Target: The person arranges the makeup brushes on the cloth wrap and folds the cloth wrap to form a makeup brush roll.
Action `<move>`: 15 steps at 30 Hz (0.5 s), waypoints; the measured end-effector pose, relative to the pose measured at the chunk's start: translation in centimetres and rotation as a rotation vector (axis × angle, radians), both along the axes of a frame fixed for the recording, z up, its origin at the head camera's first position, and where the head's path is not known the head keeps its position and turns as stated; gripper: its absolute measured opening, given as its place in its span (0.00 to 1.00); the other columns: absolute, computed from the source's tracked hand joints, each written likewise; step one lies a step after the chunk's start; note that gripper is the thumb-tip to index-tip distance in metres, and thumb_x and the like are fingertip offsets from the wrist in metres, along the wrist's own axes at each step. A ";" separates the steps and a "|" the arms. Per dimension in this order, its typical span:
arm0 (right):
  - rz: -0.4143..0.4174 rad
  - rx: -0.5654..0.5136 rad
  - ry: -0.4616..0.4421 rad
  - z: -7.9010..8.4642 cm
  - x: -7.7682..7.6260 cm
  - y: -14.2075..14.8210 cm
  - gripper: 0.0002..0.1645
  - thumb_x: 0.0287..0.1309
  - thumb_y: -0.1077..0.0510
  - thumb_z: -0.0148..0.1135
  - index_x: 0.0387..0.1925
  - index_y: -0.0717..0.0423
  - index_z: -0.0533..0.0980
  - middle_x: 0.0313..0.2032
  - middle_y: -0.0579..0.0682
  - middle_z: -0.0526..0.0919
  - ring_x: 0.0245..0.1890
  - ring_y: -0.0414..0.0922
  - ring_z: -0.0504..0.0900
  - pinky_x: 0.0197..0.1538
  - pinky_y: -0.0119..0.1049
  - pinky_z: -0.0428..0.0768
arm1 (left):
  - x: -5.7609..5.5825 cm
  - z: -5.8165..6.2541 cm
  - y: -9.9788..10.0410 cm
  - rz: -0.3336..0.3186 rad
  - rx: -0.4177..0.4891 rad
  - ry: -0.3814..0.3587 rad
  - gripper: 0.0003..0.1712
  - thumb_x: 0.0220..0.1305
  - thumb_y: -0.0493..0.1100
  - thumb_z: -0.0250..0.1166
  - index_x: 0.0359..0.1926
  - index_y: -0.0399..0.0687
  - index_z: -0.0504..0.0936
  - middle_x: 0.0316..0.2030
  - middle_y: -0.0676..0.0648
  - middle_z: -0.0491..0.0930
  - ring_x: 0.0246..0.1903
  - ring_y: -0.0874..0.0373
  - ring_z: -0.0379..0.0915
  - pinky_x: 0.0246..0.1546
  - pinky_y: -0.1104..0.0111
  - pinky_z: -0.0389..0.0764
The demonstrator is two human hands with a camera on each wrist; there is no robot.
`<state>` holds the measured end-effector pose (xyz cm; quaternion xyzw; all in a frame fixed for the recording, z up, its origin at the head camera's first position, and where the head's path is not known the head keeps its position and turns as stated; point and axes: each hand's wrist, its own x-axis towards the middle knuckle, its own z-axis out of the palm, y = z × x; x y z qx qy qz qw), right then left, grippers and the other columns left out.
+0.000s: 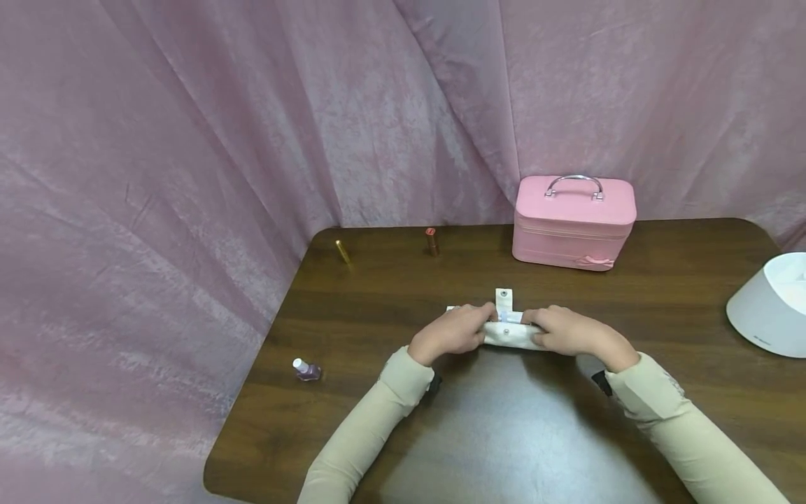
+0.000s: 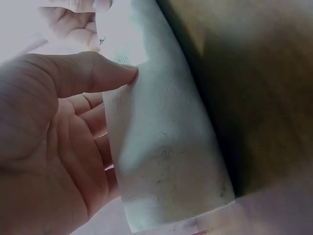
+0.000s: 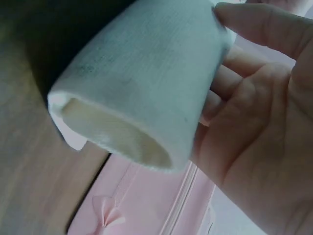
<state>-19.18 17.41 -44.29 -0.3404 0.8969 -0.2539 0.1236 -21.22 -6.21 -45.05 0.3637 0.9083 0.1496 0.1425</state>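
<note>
Both hands hold a small white cloth pouch (image 1: pixel 511 337), folded over into a flattened tube, close over the middle of the table. A narrow tab with a metal snap (image 1: pixel 504 299) sticks up from its far side, and a second snap shows on the front. The left hand (image 1: pixel 456 329) grips the pouch's left part, its thumb (image 2: pixel 117 73) on the near face and its fingers behind. On the right part, the right hand (image 1: pixel 567 330) pinches the cloth between thumb and fingers. The right wrist view looks into the hollow end of the fold (image 3: pixel 117 134).
A pink vanity case (image 1: pixel 573 224) with a metal handle stands at the back right. Along the back are a gold tube (image 1: pixel 343 251) and a red-brown lipstick (image 1: pixel 432 242). A purple nail polish bottle (image 1: pixel 308 370) lies at left; a white lampshade-like object (image 1: pixel 768 315) is at far right.
</note>
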 end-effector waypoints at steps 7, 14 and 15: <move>-0.019 -0.018 -0.026 0.1 -1.3 0.4 0.14 0.57 0.67 0.62 0.46 0.64 0.80 0.37 0.50 0.84 0.34 0.44 0.77 0.42 0.45 0.77 | -1.3 -0.1 0.6 0.027 -0.015 -0.033 0.17 0.68 0.30 0.57 0.56 0.45 0.74 0.32 0.50 0.77 0.29 0.58 0.70 0.31 0.70 0.71; -0.049 -0.042 -0.009 0.1 -1.6 0.3 0.16 0.56 0.69 0.60 0.47 0.68 0.82 0.40 0.55 0.86 0.36 0.46 0.80 0.43 0.47 0.78 | -2.2 -0.3 0.7 0.025 -0.005 -0.025 0.19 0.66 0.29 0.58 0.56 0.43 0.77 0.40 0.49 0.80 0.34 0.58 0.72 0.36 0.71 0.72; -0.057 -0.037 0.008 0.0 -1.7 0.2 0.17 0.56 0.69 0.60 0.48 0.69 0.82 0.40 0.56 0.86 0.37 0.47 0.80 0.43 0.48 0.79 | -2.3 -0.3 0.8 0.026 -0.008 -0.012 0.19 0.66 0.29 0.59 0.56 0.43 0.77 0.41 0.48 0.81 0.35 0.58 0.72 0.37 0.71 0.73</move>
